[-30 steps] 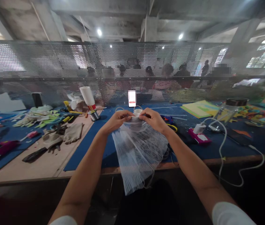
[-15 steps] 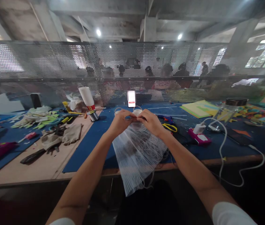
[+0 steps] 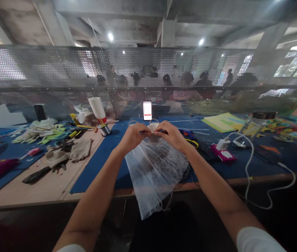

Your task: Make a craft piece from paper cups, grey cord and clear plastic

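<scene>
While both hands work at its top end, the fan of white strands (image 3: pixel 155 168) serves as landmark for every entry below.

Far left of the fan: magenta power strip (image 3: pixel 1 170); nearer, black-handled tool (image 3: pixel 36 175), type uncertain; grey fabric work glove (image 3: pixel 81 150); beyond these, tilted stack of paper cups (image 3: pixel 97 109), with silver can (image 3: pixel 104 129) at its foot.

Top left of the fan: left hand (image 3: pixel 135 134), grasping, thumb and fingers pinched on the gathered strands.

Top centre: white cup (image 3: pixel 153 127), partly hidden, between the hands; smartphone (image 3: pixel 147 111), upright, beyond.

Top right of the fan: right hand (image 3: pixel 168 133), likewise pinching, fingertips just beside the left's. Whether the pinch also takes the cup's rim is too small to tell.

Strands: spread below and between the hands, over the near edge of the blue mat (image 3: pixel 98 168).

Step, as judged: fine two-handed adjustment of the gathered end. Next move would call for a light, steady pinch and untangled strands.

Right of the fan: yellow loop handle (image 3: pixel 192 142); magenta socket block (image 3: pixel 223 155) bearing white charger (image 3: pixel 223 143); coloured paper sheets (image 3: pixel 223 121), beyond; lidded clear jar (image 3: pixel 254 126).
</scene>
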Demonstrator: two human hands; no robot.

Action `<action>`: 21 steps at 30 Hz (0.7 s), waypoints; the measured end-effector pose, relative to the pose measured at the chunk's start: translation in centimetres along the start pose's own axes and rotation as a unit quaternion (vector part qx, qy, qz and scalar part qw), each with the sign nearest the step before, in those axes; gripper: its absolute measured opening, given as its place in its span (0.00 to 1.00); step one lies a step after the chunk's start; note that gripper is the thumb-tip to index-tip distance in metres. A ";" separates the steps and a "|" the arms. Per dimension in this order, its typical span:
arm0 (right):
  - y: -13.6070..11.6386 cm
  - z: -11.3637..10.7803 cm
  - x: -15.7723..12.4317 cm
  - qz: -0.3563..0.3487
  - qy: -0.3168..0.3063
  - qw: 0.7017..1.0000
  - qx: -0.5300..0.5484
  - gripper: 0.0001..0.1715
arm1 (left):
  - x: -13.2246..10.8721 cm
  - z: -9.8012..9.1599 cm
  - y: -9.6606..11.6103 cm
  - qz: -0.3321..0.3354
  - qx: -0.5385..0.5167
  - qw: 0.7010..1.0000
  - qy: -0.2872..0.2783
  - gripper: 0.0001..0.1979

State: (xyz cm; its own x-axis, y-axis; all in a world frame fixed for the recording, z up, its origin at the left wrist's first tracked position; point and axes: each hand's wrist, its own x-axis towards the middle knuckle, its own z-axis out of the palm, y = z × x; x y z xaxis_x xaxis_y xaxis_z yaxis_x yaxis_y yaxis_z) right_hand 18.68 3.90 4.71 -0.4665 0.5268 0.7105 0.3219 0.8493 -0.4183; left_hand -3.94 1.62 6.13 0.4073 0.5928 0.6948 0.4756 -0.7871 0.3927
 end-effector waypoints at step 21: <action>0.5 0.1 -0.4 0.000 -0.053 0.993 -0.102 0.12 | 0.0 -0.1 -0.9 0.003 0.185 0.982 0.030 0.05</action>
State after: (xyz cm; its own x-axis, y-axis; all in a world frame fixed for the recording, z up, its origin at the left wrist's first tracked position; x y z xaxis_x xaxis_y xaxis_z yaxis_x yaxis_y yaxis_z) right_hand 18.95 4.09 4.22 -0.5474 0.5372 0.6417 0.4771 0.8303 -0.2881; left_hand -4.48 2.34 5.83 0.3697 0.5678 0.7354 0.7285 -0.6684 0.1499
